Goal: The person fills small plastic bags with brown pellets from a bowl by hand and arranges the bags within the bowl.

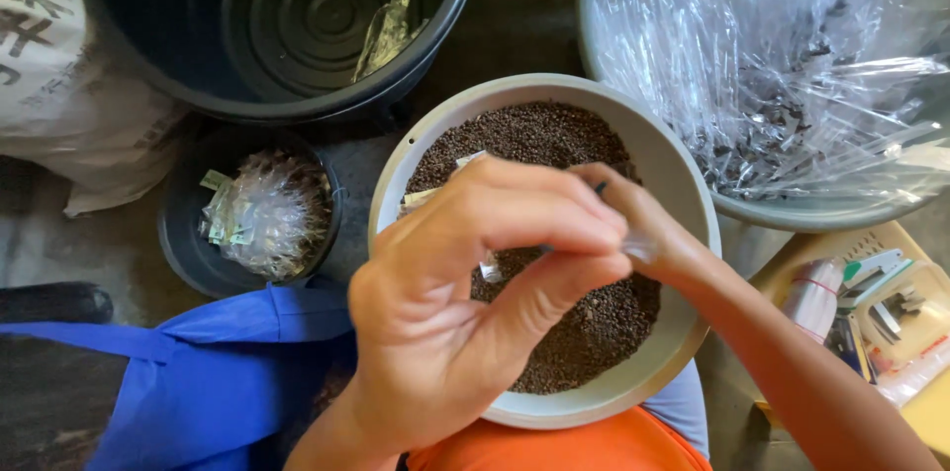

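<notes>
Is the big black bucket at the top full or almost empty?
Almost empty: the black bucket shows its bare ridged bottom, with only one crumpled wrapper inside.

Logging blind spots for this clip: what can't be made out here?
Head view only:
- What the left hand and right hand pinch together: hidden by the fingers.
- Middle of the grey bowl of dark brown granules: covered by both hands.
- Clear plastic sleeves in the grey basin: cut by the frame's edge.

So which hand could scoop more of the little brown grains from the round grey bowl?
Probably the right hand: it reaches in from the right and sits directly over the brown grains in the round grey bowl. The left hand is curled, fingertips pinched against the right's.
</notes>
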